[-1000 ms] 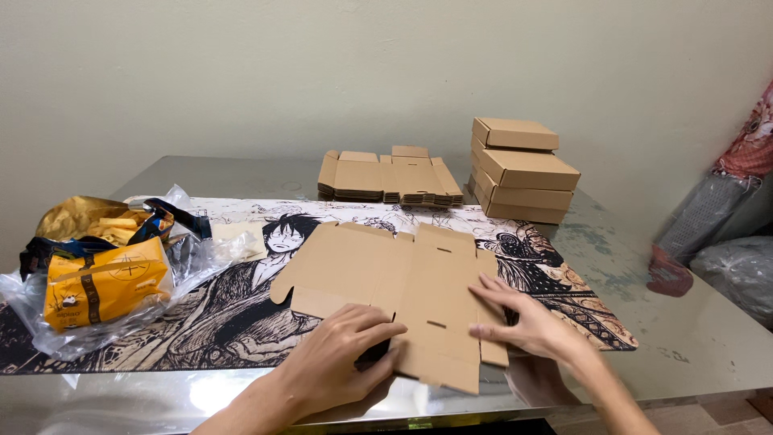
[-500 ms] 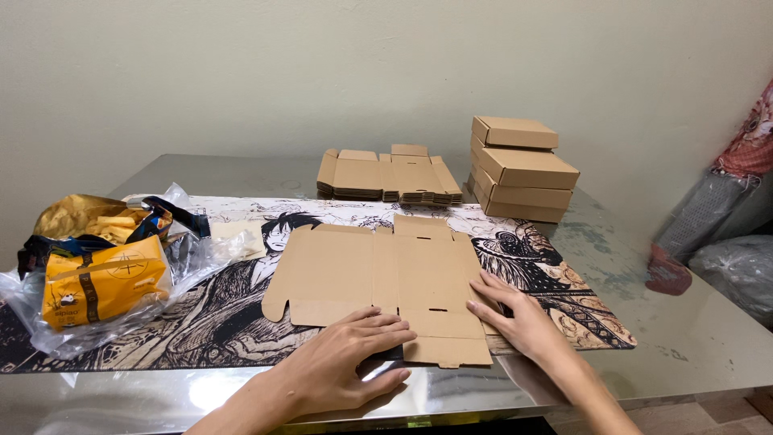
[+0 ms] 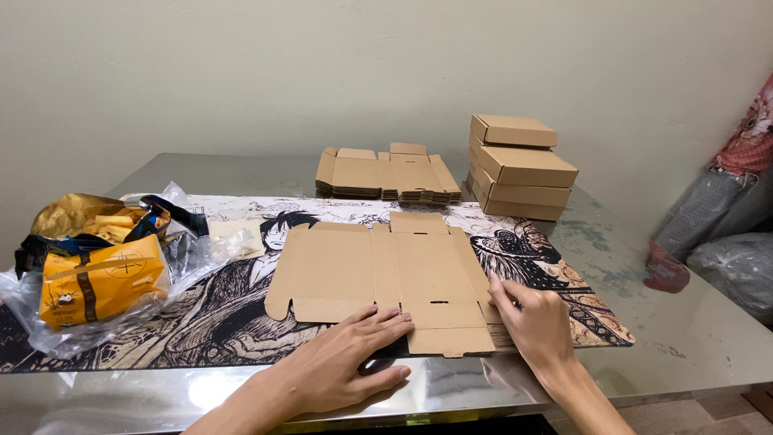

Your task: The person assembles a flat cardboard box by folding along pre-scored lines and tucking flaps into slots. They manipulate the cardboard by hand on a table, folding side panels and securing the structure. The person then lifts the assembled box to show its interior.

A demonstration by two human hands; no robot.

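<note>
Both hands (image 3: 435, 346) again flat on lowered cardboard blank (image 3: 386, 270).

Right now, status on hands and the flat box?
Left hand flat on box blank, near edge. Right hand at its right flap. Blank unfolded on printed mat. Nothing on top of it.

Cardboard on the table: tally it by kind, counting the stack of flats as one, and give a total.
Flat unfolded box blank under both hands: 1
Stack of flat blanks at the back: 1
Assembled closed boxes, stacked: 3 visible
Total: 5
</note>
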